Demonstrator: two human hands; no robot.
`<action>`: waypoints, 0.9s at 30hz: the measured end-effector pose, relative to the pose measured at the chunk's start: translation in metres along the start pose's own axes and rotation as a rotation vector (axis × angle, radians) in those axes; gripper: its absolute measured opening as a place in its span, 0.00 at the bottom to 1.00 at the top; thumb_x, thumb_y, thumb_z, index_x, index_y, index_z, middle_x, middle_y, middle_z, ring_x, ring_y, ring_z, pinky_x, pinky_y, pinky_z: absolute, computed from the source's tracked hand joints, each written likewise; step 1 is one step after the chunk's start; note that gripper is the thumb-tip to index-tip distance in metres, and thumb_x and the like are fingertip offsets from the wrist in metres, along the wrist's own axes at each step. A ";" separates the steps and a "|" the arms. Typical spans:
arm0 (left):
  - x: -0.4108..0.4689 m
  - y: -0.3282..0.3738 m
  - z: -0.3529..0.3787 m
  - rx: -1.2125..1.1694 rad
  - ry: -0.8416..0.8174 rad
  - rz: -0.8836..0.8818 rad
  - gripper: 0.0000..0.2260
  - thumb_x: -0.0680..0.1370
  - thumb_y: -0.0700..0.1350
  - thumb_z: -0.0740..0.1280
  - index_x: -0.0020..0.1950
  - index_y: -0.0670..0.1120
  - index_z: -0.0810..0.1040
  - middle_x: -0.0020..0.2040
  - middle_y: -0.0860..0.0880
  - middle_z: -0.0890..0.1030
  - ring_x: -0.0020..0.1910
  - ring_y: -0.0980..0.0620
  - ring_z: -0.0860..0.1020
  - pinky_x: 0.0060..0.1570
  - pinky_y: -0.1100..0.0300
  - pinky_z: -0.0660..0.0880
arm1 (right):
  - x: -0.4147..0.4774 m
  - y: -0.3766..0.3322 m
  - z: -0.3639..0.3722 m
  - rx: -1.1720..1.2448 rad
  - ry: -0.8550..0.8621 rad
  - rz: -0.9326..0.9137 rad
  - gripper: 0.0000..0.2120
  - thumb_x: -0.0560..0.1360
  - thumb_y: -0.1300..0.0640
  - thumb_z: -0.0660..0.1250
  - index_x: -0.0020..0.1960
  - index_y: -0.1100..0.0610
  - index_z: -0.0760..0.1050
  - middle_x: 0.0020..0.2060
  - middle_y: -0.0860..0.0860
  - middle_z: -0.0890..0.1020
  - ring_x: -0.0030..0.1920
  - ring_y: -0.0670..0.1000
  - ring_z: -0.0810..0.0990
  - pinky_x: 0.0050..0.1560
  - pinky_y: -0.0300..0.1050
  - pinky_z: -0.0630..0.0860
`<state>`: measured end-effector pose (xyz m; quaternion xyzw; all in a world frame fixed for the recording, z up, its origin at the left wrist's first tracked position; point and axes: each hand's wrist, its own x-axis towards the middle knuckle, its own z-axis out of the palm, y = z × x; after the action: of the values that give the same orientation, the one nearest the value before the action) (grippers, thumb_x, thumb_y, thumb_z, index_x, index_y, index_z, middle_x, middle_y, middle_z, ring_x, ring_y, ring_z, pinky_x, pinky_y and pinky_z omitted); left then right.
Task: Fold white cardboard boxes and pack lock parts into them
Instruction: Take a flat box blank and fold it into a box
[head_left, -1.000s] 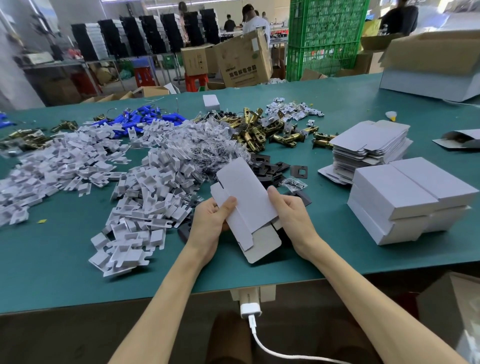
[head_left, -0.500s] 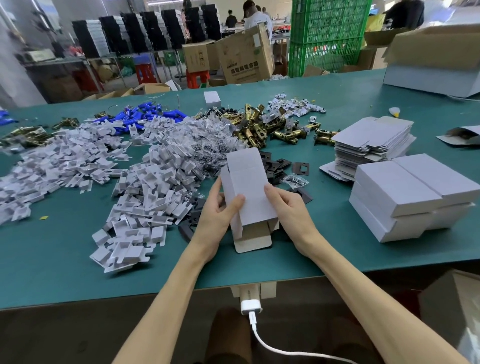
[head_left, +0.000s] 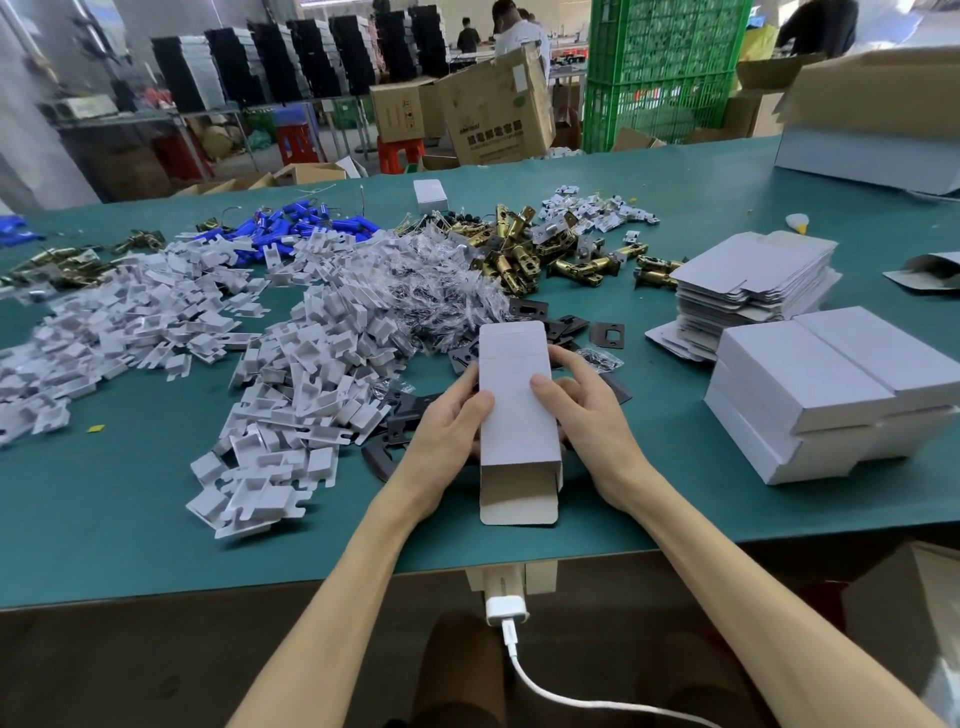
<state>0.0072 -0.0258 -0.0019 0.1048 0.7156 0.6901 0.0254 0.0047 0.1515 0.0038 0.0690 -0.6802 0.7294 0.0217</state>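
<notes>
Cluttered green bench (head_left: 130, 519); left hand (head_left: 447, 434) and right hand (head_left: 589, 415), grip clamped on the white cardboard box (head_left: 514, 405); squeeze too hard and its open 6 o'clock end probably buckles.

Over a green table (head_left: 130, 509), the left hand (head_left: 447, 431) and right hand (head_left: 582, 410) grip a white cardboard box (head_left: 511, 395) from either side, thumbs on its top face, its near flap open. White plastic inserts (head_left: 291, 374) lie heaped to the left, brass latches (head_left: 524, 254) farther back. Flat box blanks (head_left: 753, 280) and finished boxes (head_left: 841, 384) sit to the right.
</notes>
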 end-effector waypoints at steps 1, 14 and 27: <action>0.000 0.000 0.000 -0.005 0.011 0.012 0.19 0.88 0.44 0.59 0.79 0.54 0.68 0.62 0.60 0.84 0.59 0.57 0.83 0.50 0.60 0.81 | 0.000 0.000 0.000 0.011 0.005 0.001 0.21 0.82 0.53 0.67 0.73 0.50 0.70 0.44 0.58 0.84 0.42 0.54 0.85 0.35 0.50 0.81; 0.001 -0.003 0.000 0.009 0.078 0.024 0.07 0.87 0.46 0.62 0.62 0.49 0.78 0.51 0.54 0.86 0.47 0.56 0.84 0.41 0.58 0.81 | 0.002 0.007 -0.002 0.020 -0.004 -0.004 0.07 0.83 0.53 0.66 0.54 0.55 0.79 0.36 0.49 0.82 0.29 0.45 0.74 0.27 0.38 0.68; 0.002 -0.006 -0.002 -0.112 0.180 -0.030 0.06 0.85 0.45 0.66 0.60 0.44 0.77 0.43 0.47 0.86 0.37 0.52 0.84 0.29 0.62 0.77 | 0.001 0.006 -0.001 -0.029 0.005 0.038 0.12 0.81 0.50 0.69 0.49 0.60 0.82 0.36 0.47 0.84 0.30 0.41 0.78 0.28 0.31 0.68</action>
<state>0.0041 -0.0278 -0.0077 0.0303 0.6769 0.7351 -0.0228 0.0025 0.1519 -0.0024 0.0542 -0.6920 0.7198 0.0106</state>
